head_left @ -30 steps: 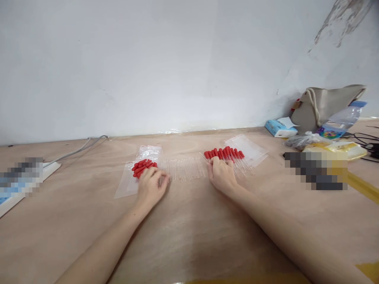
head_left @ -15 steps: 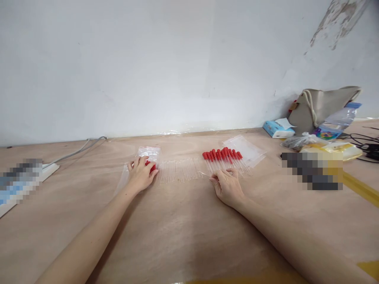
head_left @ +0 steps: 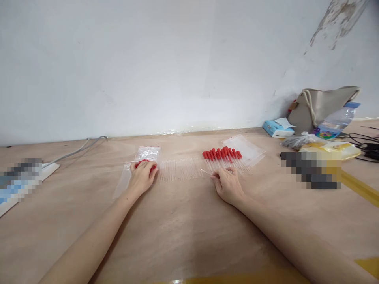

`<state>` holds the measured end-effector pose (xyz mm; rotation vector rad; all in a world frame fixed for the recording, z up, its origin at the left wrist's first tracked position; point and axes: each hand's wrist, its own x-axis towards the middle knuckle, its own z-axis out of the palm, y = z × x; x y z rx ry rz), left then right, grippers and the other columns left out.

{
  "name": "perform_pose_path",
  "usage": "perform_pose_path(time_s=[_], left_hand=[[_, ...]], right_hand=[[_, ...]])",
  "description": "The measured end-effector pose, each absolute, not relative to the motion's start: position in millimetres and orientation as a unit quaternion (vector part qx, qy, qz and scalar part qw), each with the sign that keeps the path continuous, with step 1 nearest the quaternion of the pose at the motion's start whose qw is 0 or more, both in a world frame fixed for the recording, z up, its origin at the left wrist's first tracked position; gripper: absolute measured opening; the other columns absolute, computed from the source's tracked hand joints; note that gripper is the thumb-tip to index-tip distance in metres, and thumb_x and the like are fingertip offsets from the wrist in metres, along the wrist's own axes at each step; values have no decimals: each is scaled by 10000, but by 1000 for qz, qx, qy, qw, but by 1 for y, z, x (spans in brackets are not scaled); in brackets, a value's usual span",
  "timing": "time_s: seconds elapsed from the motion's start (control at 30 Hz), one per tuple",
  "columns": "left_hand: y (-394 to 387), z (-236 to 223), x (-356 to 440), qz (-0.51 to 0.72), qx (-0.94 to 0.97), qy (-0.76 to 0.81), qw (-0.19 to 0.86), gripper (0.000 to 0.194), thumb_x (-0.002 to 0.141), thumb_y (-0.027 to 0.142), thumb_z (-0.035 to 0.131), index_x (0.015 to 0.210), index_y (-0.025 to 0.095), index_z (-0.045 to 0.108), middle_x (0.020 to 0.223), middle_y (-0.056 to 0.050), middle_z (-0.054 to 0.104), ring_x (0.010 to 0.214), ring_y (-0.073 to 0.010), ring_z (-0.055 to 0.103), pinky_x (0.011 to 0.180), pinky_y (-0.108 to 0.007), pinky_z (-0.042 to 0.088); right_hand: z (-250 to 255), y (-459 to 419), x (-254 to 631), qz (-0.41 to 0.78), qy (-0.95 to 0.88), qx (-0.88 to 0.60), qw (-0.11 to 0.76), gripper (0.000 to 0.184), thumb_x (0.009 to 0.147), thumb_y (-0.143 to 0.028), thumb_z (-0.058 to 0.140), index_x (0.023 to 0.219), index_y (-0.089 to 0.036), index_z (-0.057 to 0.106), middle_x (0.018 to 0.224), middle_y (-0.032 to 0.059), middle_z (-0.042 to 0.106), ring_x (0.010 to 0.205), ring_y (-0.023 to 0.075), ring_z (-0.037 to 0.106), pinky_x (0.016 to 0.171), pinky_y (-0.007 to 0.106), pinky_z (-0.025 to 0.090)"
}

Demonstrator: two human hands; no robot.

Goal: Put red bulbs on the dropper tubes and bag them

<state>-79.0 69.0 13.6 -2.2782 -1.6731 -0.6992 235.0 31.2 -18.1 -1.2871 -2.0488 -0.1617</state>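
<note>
My left hand (head_left: 142,176) is at the small pile of red rubber bulbs (head_left: 139,162), on a clear zip bag (head_left: 150,150). Its fingers have closed on the bulbs; how many they grip is hidden. My right hand (head_left: 226,184) pinches a thin clear glass dropper tube (head_left: 205,171), whose tip points left. Between the hands lies a row of loose glass tubes (head_left: 173,170) side by side. Just beyond my right hand, several droppers with red bulbs (head_left: 222,154) on their tubes lie in a fanned row.
Clear plastic bags (head_left: 245,148) lie behind the droppers, and another bag (head_left: 121,184) beside my left hand. At the right are a tissue pack (head_left: 274,129), a grey bag (head_left: 319,106), a plastic bottle (head_left: 339,120) and black cables (head_left: 371,150). A grey cable (head_left: 79,150) runs at the left.
My left hand's fingers have drawn in from spread to closed over the red bulbs. My right hand keeps its pinch on the glass tube, nearly in the same place.
</note>
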Motion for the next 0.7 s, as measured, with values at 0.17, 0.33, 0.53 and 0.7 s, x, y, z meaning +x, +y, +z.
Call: perform_pose_path(time_s=[0.17,0.33,0.53,0.7], left_hand=[[46,13,-51,-406,-750,-522,20,210,827,272,463,1014,177,453,920,-64,575,877,-180,558,798,-322,408],[13,4,-6,-362,-793,-459,-173,243,829,302,497,1054,208,489,865,-18,544,781,-128,552,709,-251,455],[8,-1,4,-346,-799,-443,-212,150,825,303,508,865,187,595,893,-35,540,788,-133,534,689,-256,446],[9,0,4,-353,-806,-429,-206,137,823,282,517,865,181,600,886,-34,545,820,-136,533,745,-265,436]], right_hand=[[-18,31,237,-8,-791,-470,391,123,861,-218,366,785,-192,459,687,27,595,667,148,541,718,300,374],[-16,25,232,14,-818,-403,410,205,870,-200,372,1029,-173,499,803,52,621,757,152,553,734,302,408],[-16,17,222,11,-862,-338,378,234,867,-168,383,1013,-175,565,876,64,639,787,141,554,791,326,375],[-16,16,218,18,-872,-327,365,242,868,-168,390,1039,-189,559,886,51,643,801,130,552,816,331,336]])
